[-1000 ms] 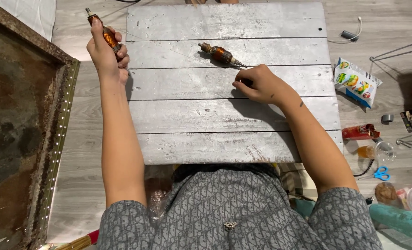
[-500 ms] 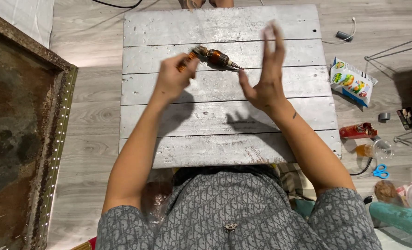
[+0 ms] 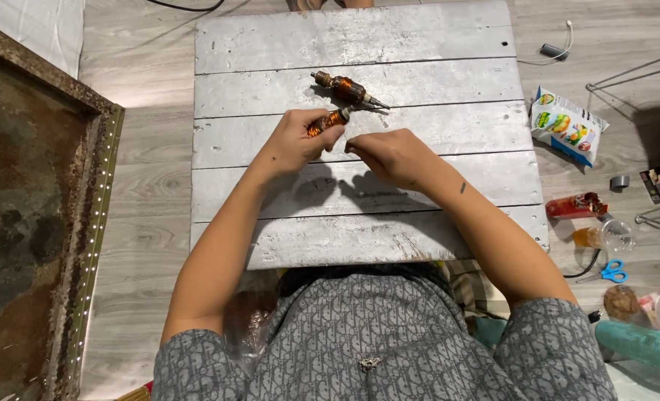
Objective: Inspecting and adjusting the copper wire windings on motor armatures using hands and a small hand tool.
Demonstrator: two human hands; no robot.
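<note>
Your left hand (image 3: 294, 141) is closed around a small orange motor part (image 3: 325, 121). It is a little copper-wound piece, and its tip pokes out past your fingers, up and to the right. You hold it just above the middle of the frame, over the grey plank table (image 3: 434, 82).

Your right hand (image 3: 389, 154) sits just beside it, a bit lower and to the right. Its fingers are curled in with the tips pinched together, close to the end of the part. You cannot tell if they hold anything tiny; nothing shows between them.

Just above your hands, a second motor part (image 3: 346, 90) lies flat on the table. It is bigger, with a thin metal shaft pointing right. It is near the tip of the one you hold, but apart from it.

Be careful here. The part in your left hand is round and small, so it may slip if your grip gets loose. It could then roll into a gap between the planks. If your hands bump the bigger part, it may roll too.

Off the table on the right of the frame are a snack bag (image 3: 565, 126), a plastic cup (image 3: 605, 236) and blue scissors (image 3: 609, 271). A big rusty frame (image 3: 85, 223) fills the left side.
</note>
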